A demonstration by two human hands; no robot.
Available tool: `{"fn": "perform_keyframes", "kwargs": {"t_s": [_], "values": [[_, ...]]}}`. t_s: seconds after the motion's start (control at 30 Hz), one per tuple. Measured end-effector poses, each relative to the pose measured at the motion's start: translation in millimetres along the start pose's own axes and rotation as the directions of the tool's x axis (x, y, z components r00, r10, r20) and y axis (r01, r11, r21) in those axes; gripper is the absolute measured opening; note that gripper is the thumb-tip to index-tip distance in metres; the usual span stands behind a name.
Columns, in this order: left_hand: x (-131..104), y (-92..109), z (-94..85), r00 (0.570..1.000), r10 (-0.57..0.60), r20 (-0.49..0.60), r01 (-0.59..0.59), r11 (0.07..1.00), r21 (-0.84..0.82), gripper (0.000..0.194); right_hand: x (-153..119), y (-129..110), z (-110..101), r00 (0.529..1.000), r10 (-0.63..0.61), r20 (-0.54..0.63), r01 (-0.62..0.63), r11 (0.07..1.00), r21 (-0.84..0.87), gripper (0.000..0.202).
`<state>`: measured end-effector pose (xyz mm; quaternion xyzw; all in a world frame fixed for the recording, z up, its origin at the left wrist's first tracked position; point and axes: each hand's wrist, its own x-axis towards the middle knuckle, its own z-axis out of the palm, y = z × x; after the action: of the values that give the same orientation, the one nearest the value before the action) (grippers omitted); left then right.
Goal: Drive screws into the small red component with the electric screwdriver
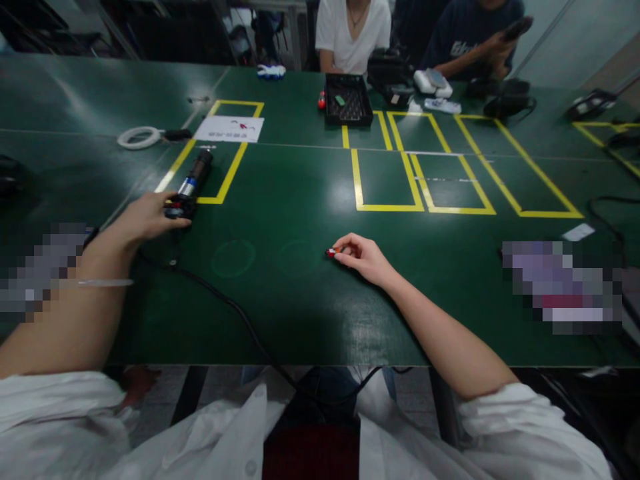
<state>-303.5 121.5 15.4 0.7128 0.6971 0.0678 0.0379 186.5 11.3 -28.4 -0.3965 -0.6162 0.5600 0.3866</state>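
My left hand [153,217] is at the left, closed around the near end of a black cylindrical tool with a blue and silver band [189,185]. The tool lies tilted away from me, its far end by the yellow tape; I cannot tell its exact kind. A black cord [227,300] runs from near this hand across the green table [290,313] and over its front edge. Right of the middle, my right hand [364,259] pinches a small red, white and black piece [331,253] just above or on the tabletop. Its fingers partly hide the piece.
Yellow tape outlines [390,208] mark the table. A printed sheet [229,129] and a white cable coil [139,138] lie at left. A black tray [349,119] holding a green piece stands at the back. Two people [353,37] are across the table. Blurred items flank both sides.
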Motion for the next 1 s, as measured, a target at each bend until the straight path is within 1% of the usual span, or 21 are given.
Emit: {"fn": "perform_keyframes", "kwargs": {"t_s": [0.07,0.1,0.17,0.23,0.4,0.53,0.67,0.77,0.87,1.0], "values": [[-5.7,12.5,0.0,0.997,-0.043,0.059,0.04,0.998,0.049,0.067,0.3,1.3,0.3,1.0,-0.005,0.001,0.005,1.0,-0.003,0.03],[-9.0,20.6,0.4,0.996,-0.057,0.066,0.053,0.996,0.066,0.066,0.4,1.9,0.4,1.0,-0.006,0.0,0.006,1.0,-0.006,0.03],[-16.4,39.2,2.1,0.997,-0.052,0.05,0.048,0.997,0.067,0.064,0.4,3.1,0.7,1.0,-0.008,-0.004,0.008,1.0,-0.013,0.03],[-24.3,59.7,4.8,0.999,-0.035,0.031,0.033,0.997,0.065,0.068,0.2,3.5,1.2,1.0,-0.008,-0.01,0.008,1.0,-0.021,0.03],[-47.0,113.6,16.5,0.997,0.081,0.005,-0.081,0.996,0.036,0.076,-0.7,2.2,2.9,0.999,-0.011,-0.032,0.01,0.999,-0.036,0.028],[-67.3,162.1,27.0,0.984,0.175,-0.027,-0.175,0.985,0.004,0.079,-0.8,1.6,3.3,0.998,-0.032,-0.057,0.028,0.997,-0.066,0.027],[-86.2,214.6,30.0,0.968,0.252,0.0,-0.252,0.968,-0.006,0.073,-0.4,1.6,2.4,0.993,-0.075,-0.086,0.069,0.995,-0.075,0.029],[-97.0,247.8,30.6,0.953,0.3,0.032,-0.298,0.953,-0.062,0.07,-0.6,0.3,1.9,0.99,-0.111,-0.082,0.101,0.989,-0.112,0.025],[-104.6,270.5,33.5,0.936,0.348,0.044,-0.342,0.933,-0.114,0.069,-1.2,-1.2,1.6,0.985,-0.153,-0.073,0.136,0.969,-0.205,0.017],[-112.7,286.1,39.4,0.911,0.41,0.048,-0.401,0.906,-0.138,0.071,-2.5,-1.2,0.2,0.969,-0.24,-0.055,0.206,0.913,-0.353,0.006]]}}
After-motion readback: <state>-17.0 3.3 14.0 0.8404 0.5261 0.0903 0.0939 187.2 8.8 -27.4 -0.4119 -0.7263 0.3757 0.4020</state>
